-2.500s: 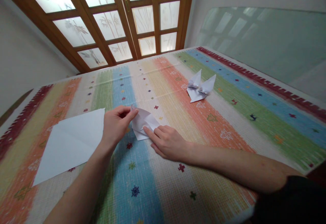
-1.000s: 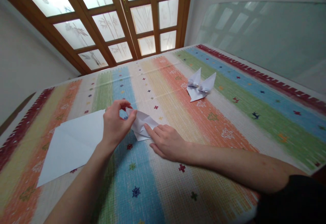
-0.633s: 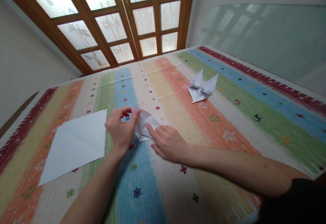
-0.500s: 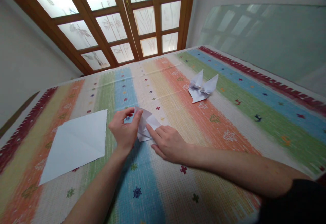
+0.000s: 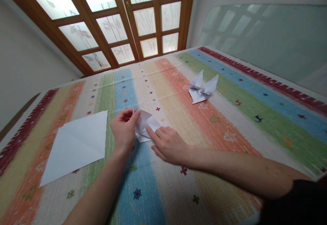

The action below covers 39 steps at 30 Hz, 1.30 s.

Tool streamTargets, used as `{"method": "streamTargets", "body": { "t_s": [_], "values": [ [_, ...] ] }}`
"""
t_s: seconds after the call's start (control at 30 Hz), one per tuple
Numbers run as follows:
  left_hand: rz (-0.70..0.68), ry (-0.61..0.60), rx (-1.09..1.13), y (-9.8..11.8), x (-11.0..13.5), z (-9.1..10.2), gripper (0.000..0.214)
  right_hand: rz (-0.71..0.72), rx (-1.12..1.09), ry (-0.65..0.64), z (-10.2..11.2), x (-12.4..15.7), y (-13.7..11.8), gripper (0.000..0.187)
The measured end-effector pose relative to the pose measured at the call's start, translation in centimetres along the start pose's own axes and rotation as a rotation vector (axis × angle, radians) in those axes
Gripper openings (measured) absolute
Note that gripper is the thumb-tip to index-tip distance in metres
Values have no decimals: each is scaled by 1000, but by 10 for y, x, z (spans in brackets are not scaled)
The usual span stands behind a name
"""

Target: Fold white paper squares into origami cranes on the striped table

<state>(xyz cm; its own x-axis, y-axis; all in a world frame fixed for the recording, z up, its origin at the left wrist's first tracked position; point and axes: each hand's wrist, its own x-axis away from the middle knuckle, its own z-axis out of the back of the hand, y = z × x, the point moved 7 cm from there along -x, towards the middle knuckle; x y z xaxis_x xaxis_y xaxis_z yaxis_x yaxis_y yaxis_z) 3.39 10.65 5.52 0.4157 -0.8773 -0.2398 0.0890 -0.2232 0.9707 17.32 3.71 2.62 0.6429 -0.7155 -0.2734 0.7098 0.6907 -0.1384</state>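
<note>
Sleeve (image 5: pixel 293 204): dark, in the lower right corner, ending partway along the right arm (image 5: pixel 230 163), which is bare from there on.
Left arm (image 5: pixel 102 184): bare, reaching up from the bottom edge.
Cloth (image 5: pixel 176 194): striped blue, green, cream, yellow, orange and dark red, printed with small stars, crosses and deer.
Right hand (image 5: pixel 170 145): palm down, unclenched, index finger laid on the paper (image 5: pixel 142 122) from above, thumb spread away toward the near side; the other fingers bend over the paper's right side.
Sheet (image 5: pixel 76 143): white, flat on the cloth at the left, apart from the paper; faintly creased, its right edge a little ragged.
Left hand (image 5: pixel 124 126): grasping the paper's far left corner, thumb against fingertips, that corner lifted.
Paper: white, folded, between the two hands, over the blue and cream stripes; its near edge lies low against the cloth. The folds under the fingers are hidden.
Figure (image 5: pixel 200 95): white folded paper with two upright points, standing beyond the right hand, well apart from it, on the orange and cream stripes.
Glass (image 5: pixel 268 41): pale green panel along the right wall, with reflections.
Doors (image 5: pixel 157 17): brown wood, frosted panes with plant patterns, at the far end.
</note>
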Motion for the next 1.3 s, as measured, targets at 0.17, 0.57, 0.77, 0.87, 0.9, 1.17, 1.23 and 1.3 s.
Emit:
{"method": "streamTargets", "body": {
  "t_s": [0.17, 0.57, 0.77, 0.87, 0.9, 1.17, 1.23, 1.3],
  "values": [
    [11, -25, 6, 0, 2, 1, 27, -8, -33, 52, 3, 3, 0, 57],
    [112, -434, 200, -9, -2, -14, 25, -117, -617, 428, 51, -47, 58, 26],
    [36, -413, 133, -3, -1, -12, 30, -169, -651, 444, 46, -59, 56, 14],
    [-5, -376, 68, 0, -1, -11, 28, -189, -640, 461, 49, -57, 55, 12],
    [-12, -371, 54, 0, -1, -11, 27, -199, -637, 457, 49, -57, 55, 12],
    [0, -360, 43, 0, 0, -12, 26, -279, -676, 469, 54, -59, 58, 18],
    [9, -362, 33, 2, 0, -12, 29, -278, -681, 487, 55, -61, 59, 21],
    [11, -356, 23, 3, -1, -11, 30, -268, -690, 489, 56, -63, 59, 22]
  ]
}}
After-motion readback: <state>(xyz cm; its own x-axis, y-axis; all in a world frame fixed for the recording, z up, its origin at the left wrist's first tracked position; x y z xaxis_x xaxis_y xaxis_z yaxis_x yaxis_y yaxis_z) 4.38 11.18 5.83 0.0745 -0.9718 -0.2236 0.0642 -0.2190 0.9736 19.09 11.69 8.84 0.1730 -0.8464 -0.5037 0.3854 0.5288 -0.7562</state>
